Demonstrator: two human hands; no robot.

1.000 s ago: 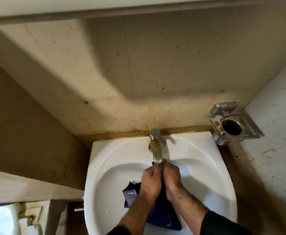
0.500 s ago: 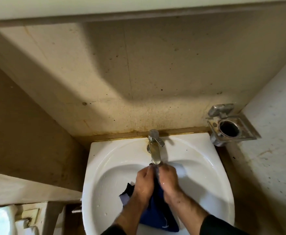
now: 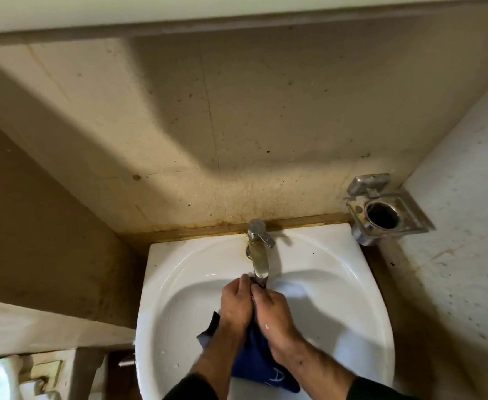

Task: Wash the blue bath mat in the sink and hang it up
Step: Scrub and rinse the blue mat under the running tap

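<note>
Both hands were squeezing the blue bath mat [image 3: 261, 360] under the tap [image 3: 258, 255]: left hand [image 3: 237, 303] and right hand [image 3: 276, 314] pressed side by side, fingers curled around the cloth. It hung down inside the white sink [image 3: 179, 284], below the tap.

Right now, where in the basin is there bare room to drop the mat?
Bare porcelain lies left of the left hand and right of the right hand, inside the sink rim. The middle under the faucet is crowded by both hands and the blue mat.
</note>
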